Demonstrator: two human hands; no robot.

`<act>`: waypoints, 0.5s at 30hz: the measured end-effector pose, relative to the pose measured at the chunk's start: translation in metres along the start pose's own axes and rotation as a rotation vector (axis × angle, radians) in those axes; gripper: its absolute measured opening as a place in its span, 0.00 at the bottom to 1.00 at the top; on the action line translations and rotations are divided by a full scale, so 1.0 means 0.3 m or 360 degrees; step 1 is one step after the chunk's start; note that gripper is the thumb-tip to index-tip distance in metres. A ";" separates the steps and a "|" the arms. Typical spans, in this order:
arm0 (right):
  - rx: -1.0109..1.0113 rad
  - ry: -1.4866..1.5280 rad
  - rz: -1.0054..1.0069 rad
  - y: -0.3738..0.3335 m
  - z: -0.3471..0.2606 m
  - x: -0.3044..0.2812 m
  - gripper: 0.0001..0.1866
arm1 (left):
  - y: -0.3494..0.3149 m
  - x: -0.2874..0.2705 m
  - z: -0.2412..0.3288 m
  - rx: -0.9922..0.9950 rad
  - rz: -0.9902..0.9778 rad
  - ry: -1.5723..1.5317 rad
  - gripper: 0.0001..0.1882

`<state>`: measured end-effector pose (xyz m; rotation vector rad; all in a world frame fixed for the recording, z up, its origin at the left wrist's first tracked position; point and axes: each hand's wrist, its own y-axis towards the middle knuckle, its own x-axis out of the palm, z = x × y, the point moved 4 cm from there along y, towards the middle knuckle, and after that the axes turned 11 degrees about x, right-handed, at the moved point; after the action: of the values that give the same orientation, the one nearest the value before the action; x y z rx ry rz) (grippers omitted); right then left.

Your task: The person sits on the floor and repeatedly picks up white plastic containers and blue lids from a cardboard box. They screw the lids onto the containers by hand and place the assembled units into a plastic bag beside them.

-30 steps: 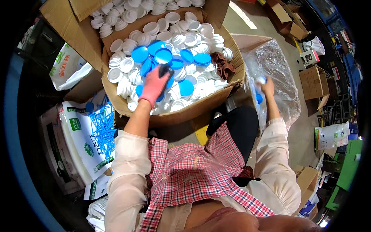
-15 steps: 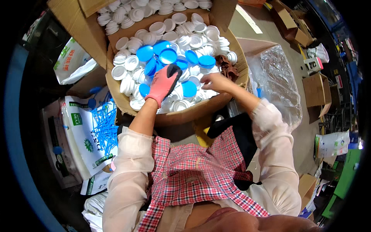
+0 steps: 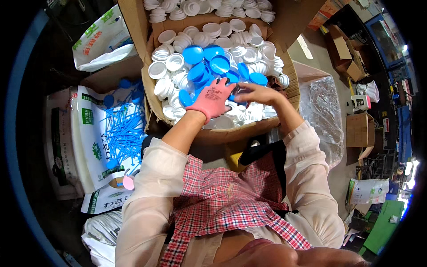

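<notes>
My left hand (image 3: 212, 99), in a pink glove with dark fingertips, reaches over the open carton. Between its fingers and thumb shows a blue lid (image 3: 235, 99), mostly hidden by both hands. From the right my bare right hand (image 3: 257, 94) meets it, fingers bent against the same lid. Just beyond the hands lies a cluster of round blue lids (image 3: 219, 64). White plastic lids (image 3: 175, 62), many of them nested in stacks, fill the carton around them.
The cardboard carton (image 3: 291, 84) stands before my knees, with a brown crumpled cloth (image 3: 283, 81) at its right side. Blue thin-stemmed pieces (image 3: 122, 133) lie on a white printed sack (image 3: 91, 115) to the left. A clear plastic-lined box (image 3: 322, 115) stands right.
My left hand has moved right and my right hand has come in to meet it at a blue lid. The whole view has shifted, so the carton appears farther right.
</notes>
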<state>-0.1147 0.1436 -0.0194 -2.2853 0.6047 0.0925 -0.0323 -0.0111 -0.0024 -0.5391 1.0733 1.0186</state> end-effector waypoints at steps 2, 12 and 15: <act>-0.0187 0.0666 -0.0193 -0.003 -0.020 -0.037 0.24 | 0.010 -0.031 -0.056 -0.0279 0.0417 -0.0469 0.35; 0.0486 -0.0996 0.1314 0.180 0.283 -0.121 0.10 | 0.002 -0.067 -0.112 -0.0221 0.0647 -0.3486 0.29; -0.0191 -0.0698 0.1579 -0.021 0.066 -0.149 0.11 | 0.039 -0.073 -0.084 -0.0013 0.0496 -0.3857 0.34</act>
<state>-0.1490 0.1788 -0.0185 -1.7656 1.4384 1.0845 -0.0565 -0.0346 0.0079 0.9137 -1.0622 1.0715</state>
